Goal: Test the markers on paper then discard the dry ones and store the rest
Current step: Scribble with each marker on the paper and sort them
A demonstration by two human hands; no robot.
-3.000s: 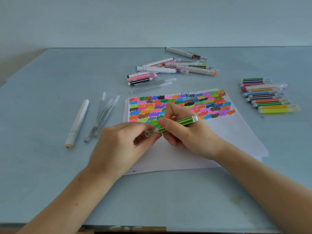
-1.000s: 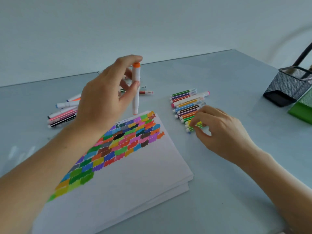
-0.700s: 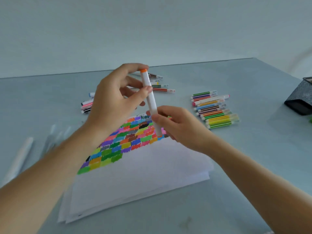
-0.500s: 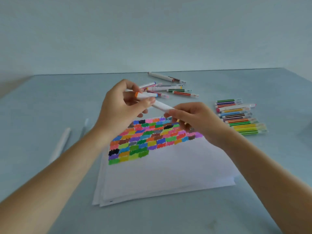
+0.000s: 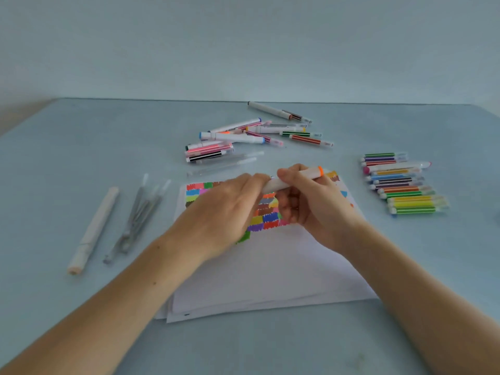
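Observation:
A white marker with an orange end [image 5: 303, 176] lies nearly level between both hands, just above the paper stack [image 5: 270, 272]. My right hand [image 5: 313, 204] wraps its barrel, the orange end sticking out to the right. My left hand [image 5: 227, 212] grips the marker's left end, which its fingers hide. The top sheet carries rows of coloured test patches [image 5: 266, 216], partly covered by my hands. A loose pile of markers [image 5: 243, 138] lies behind the paper. A neat row of striped markers [image 5: 400, 182] sits at the right.
At the left of the blue table lie a thick white marker [image 5: 93, 230] and a bundle of grey pens [image 5: 139, 215]. Two clear pens [image 5: 227, 163] rest between the paper and the loose pile.
The green striped marker went onto the right row. My left hand picked up the orange-ended marker, my right hand joined it, and both lowered it to just above the paper.

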